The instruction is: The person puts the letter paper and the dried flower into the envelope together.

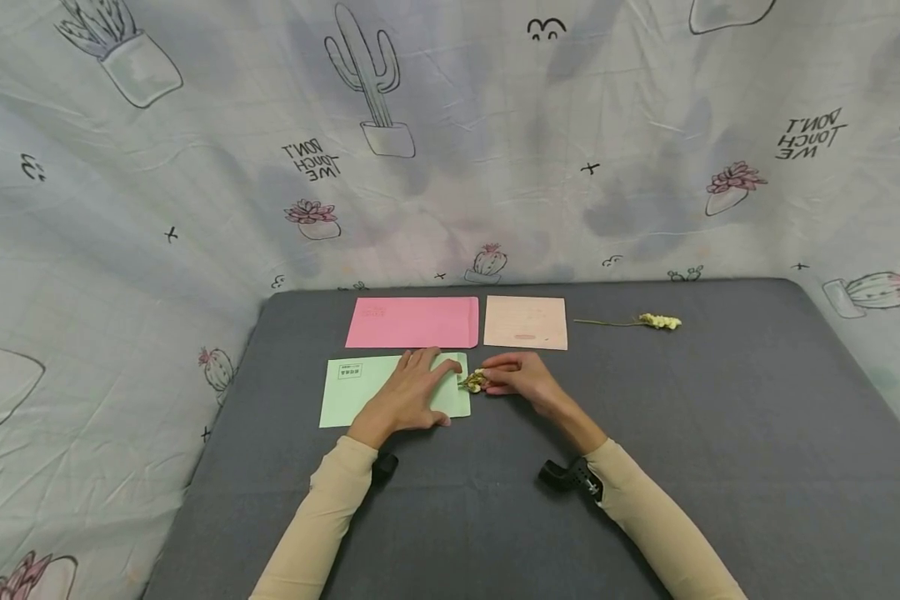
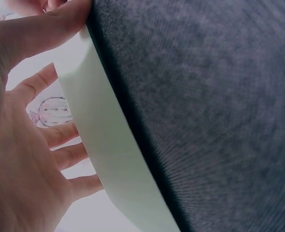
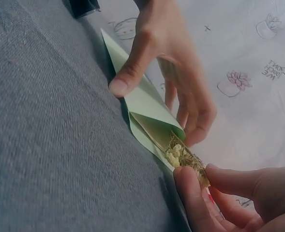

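A light green envelope (image 1: 375,379) lies on the grey cloth with its open end to the right. My left hand (image 1: 412,387) spans that end, the thumb on the near edge and the fingers at the far edge. In the right wrist view the envelope's mouth (image 3: 154,128) bows apart between them. My right hand (image 1: 528,379) pinches a dried yellow flower sprig (image 3: 186,157) by its blossoms at the mouth. Its stem runs into the envelope, where the far part is hidden. In the left wrist view the envelope's edge (image 2: 98,116) lies by the spread fingers.
Behind the green envelope lie a pink envelope (image 1: 412,322) and a peach-coloured envelope (image 1: 526,322). Another yellow flower sprig (image 1: 658,322) lies to their right, stem pointing left. A printed cactus curtain (image 1: 495,167) hangs behind the grey tabletop (image 1: 720,433).
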Demonstrator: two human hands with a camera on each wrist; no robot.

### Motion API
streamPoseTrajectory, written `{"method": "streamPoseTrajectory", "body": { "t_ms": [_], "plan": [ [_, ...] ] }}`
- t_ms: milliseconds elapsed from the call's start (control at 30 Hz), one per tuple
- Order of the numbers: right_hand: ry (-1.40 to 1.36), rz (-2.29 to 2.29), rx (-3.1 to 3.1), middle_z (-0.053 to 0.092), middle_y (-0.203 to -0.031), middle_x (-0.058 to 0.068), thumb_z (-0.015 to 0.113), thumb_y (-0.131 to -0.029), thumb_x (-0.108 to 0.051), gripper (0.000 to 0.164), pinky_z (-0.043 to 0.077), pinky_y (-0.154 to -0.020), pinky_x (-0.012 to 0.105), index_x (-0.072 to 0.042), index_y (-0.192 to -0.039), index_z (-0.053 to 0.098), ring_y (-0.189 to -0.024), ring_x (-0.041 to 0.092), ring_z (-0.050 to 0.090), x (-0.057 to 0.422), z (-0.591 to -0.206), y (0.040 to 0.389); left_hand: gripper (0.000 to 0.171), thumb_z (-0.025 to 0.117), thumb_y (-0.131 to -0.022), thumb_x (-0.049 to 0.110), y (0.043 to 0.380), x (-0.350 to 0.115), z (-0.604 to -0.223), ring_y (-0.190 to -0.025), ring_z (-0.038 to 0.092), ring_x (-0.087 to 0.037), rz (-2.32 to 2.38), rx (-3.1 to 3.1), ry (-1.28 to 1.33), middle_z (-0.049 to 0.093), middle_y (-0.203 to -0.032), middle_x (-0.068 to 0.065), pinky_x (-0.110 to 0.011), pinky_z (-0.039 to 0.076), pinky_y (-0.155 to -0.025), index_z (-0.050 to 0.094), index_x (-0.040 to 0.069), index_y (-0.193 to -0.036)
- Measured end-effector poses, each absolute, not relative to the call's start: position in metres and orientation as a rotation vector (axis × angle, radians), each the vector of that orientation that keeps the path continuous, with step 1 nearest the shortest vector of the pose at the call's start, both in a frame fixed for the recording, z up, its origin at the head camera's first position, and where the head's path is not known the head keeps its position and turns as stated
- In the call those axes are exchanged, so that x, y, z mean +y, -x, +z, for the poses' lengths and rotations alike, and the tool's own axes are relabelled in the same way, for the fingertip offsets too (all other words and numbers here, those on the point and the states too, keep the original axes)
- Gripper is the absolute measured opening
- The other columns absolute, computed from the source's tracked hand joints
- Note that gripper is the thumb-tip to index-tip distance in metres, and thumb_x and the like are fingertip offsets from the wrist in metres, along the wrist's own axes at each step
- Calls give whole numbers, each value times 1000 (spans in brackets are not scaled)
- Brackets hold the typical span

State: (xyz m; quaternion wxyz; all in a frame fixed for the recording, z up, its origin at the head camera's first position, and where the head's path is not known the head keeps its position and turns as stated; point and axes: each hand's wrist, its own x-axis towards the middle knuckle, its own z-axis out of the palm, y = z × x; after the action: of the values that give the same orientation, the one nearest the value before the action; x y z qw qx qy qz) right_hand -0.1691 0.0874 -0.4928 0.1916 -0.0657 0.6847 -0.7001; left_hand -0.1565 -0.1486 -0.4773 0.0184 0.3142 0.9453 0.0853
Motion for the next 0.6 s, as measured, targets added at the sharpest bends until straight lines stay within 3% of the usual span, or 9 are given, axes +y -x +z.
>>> {"method": "streamPoseTrajectory", "body": {
  "t_ms": [600],
  "plan": [
    [135,-1968,1958,67,-103,25,62,-93,2,28,58,-76,30,17,-117,60,-79,15,71,61,-493,171,80,86,-70,47,156,-150,-479,-133,37,-33,245,2933,-948,41,-141,-16,-53,23,-114,49,23,-137]
  ]
}}
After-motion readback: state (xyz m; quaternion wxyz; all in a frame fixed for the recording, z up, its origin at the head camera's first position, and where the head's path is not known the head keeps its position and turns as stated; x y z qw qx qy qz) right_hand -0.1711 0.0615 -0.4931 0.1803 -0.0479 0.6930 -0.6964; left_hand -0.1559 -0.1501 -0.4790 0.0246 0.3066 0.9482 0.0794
